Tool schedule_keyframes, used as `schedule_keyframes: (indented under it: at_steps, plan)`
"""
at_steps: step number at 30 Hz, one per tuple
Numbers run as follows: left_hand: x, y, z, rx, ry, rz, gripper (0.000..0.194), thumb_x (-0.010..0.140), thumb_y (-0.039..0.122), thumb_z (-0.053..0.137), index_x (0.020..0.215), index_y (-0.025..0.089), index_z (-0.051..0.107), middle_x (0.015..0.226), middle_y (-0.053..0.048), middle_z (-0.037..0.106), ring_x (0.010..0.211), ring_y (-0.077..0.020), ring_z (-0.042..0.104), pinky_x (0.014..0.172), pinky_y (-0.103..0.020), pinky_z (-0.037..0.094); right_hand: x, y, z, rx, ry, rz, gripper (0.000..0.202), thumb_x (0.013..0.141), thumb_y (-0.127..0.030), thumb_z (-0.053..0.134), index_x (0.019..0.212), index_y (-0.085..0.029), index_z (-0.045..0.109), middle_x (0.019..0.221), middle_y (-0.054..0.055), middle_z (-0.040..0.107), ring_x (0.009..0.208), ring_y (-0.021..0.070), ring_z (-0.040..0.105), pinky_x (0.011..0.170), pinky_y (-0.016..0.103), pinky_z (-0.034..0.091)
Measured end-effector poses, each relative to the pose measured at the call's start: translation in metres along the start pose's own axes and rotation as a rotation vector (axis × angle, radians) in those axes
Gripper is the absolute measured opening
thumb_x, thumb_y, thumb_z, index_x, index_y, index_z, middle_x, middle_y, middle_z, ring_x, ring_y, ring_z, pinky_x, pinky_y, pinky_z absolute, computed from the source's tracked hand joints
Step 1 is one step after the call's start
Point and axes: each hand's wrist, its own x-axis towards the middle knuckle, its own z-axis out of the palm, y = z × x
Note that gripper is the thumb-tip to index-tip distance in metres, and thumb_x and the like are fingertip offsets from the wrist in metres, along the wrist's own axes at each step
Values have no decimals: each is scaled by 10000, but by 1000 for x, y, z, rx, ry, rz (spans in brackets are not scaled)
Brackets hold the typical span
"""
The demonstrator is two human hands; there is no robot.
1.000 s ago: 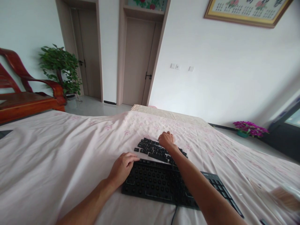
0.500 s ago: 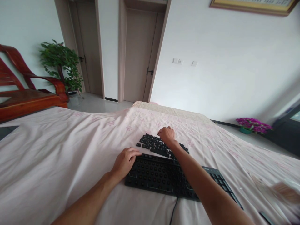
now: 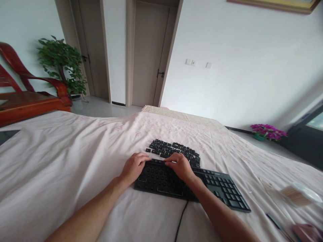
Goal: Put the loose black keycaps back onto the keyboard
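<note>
The right grip (image 3: pixel 180 165) has been drawn back from the far edge of the loose keycaps (image 3: pixel 186 150) to the upper edge of the keyboard (image 3: pixel 161 181), where its fingertips are now lowered near the left grip (image 3: pixel 135 166). Keycaps that were covered by the right grip and forearm have been exposed. More of the keyboard's right part, including the number pad (image 3: pixel 233 191), has been uncovered as well. The view has been shifted, so that a pink item (image 3: pixel 306 232) is now shown at the lower right.
</note>
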Motion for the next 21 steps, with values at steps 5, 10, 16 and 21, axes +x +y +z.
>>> schedule_keyframes:
  at_steps: [5,10,16,21]
  plan:
    - [0,-2,1,-2,10,21,385,812,41,458,952,250,749,1032,-12,711,973,-154,618,926,-313,475,-3,2,8,-46,50,-15,101,755,-250,702,820,-298,762,827,1,688,851,177,569,818,302,411]
    - [0,-1,0,6,6,26,394,803,29,461,955,251,749,1018,-10,712,964,-156,621,921,-318,479,-2,0,9,-60,65,-28,99,772,-238,687,814,-289,761,822,1,680,842,171,564,798,290,420]
    - [0,0,0,5,4,27,407,809,25,449,956,260,747,1012,-4,714,965,-151,622,907,-309,485,-5,-7,7,-144,57,-56,112,806,-232,657,842,-271,755,840,14,669,852,171,558,789,281,432]
    - [0,-1,0,1,4,29,400,803,24,463,965,259,744,1025,-5,712,970,-153,621,914,-311,481,-13,-23,0,-305,5,-158,171,880,-237,570,837,-256,735,816,13,637,821,151,534,795,257,406]
